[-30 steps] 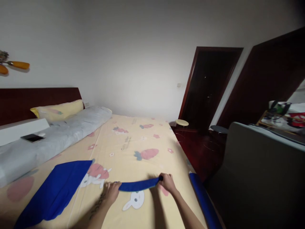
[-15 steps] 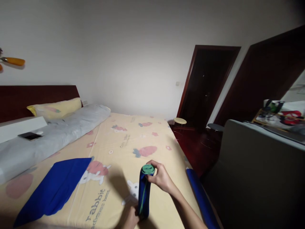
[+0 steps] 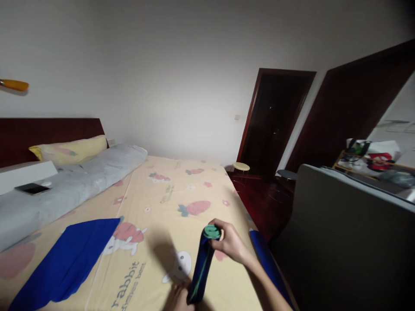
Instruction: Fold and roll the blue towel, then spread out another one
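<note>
A rolled blue cloth (image 3: 201,268) with a green spiral showing at its upper end is held upright, slightly tilted, above the near edge of the bed (image 3: 181,190). Its top end is pinched by the right hand (image 3: 231,245), whose fingers are curled around the green end from the 3 o'clock side. Its bottom end is gripped by the left hand (image 3: 180,300), seen only in part at the lower frame edge, the fingers closed on the roll.

At 9 o'clock from the roll, well apart, a flat blue cloth (image 3: 65,263) is laid on the yellow sheet printed with rabbits and carrots. At 3 o'clock, near the right forearm, a second blue roll (image 3: 266,264) is laid along the bed's edge. Toward 10 o'clock, a long grey bolster (image 3: 71,185) and a yellow pillow (image 3: 69,149) are set against the dark headboard (image 3: 48,134), and a dark phone (image 3: 31,188) rests beside the bolster. Toward 1 o'clock, a dark doorway (image 3: 272,121) is seen.
</note>
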`<state>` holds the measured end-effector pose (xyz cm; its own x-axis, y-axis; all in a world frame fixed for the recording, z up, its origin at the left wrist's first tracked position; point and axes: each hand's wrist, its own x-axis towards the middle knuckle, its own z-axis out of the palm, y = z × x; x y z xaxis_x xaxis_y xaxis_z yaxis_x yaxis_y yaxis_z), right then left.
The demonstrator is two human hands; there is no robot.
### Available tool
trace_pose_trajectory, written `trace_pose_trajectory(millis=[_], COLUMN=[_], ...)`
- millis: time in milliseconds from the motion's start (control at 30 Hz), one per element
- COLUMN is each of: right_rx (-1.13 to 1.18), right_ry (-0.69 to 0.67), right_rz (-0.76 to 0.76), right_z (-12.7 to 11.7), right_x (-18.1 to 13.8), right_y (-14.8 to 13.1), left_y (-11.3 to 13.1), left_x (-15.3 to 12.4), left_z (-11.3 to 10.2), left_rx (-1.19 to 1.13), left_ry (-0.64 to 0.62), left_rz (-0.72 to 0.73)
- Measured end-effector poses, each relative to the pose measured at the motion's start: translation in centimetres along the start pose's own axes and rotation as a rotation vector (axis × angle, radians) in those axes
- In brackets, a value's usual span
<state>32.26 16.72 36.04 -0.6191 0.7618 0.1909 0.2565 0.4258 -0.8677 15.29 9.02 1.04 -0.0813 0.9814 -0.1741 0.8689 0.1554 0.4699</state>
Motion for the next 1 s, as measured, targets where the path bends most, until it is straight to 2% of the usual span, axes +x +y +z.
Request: trace_pose_trajectory(millis=[100,167,333,467,600,700,800,867,933,1000], right_rx=[-0.111,-0.174,-0.281,-0.37,-0.539,-0.617,-0.676,-0.777,-0.946,-0.983], right_ry=[0.03,0.029,0.078,0.127,0.22,0.32,0.396,0.412,0.411,0.406], right_rz=[-0.014,-0.013,-0.009,-0.007,-0.02,-0.041,-0.07,-0.076,-0.05,0.013], right_z=[-3.8,-5.7,-7.9,-11.7,-17.1,-19.6,-20.2,-19.2,-16.9,-13.3], right_x=[-0.6,-1.2,-1.7,0.5,3.8,5.2,4.7,2.7,-0.5,-4.5], right_y=[-0.3,0.3,3.7,5.1,4.8,5.0,7.0,9.7,13.4,17.8], left_y=[-1.3,-2.8,-6.4,-6.9,-6.7,-6.5,-6.2,-6.1,-6.1,-6.1], left_x=[-0.7,-1.3,-2.6,-2.5,-2.2,-2.3,-2.6,-2.7,-2.8,-3.0], left_z=[-0.2,-0.1,1.0,1.5,1.3,0.8,0.4,0.3,0.3,0.3], left_rx=[-0.022,-0.047,-0.147,-0.134,-0.163,-0.194,-0.215,-0.227,-0.23,-0.226], left_ry=[-0.034,-0.014,0.126,0.142,0.181,0.24,0.272,0.277,0.279,0.293], left_rz=[-0.072,-0.077,0.026,0.023,0.045,0.074,0.108,0.114,0.114,0.114])
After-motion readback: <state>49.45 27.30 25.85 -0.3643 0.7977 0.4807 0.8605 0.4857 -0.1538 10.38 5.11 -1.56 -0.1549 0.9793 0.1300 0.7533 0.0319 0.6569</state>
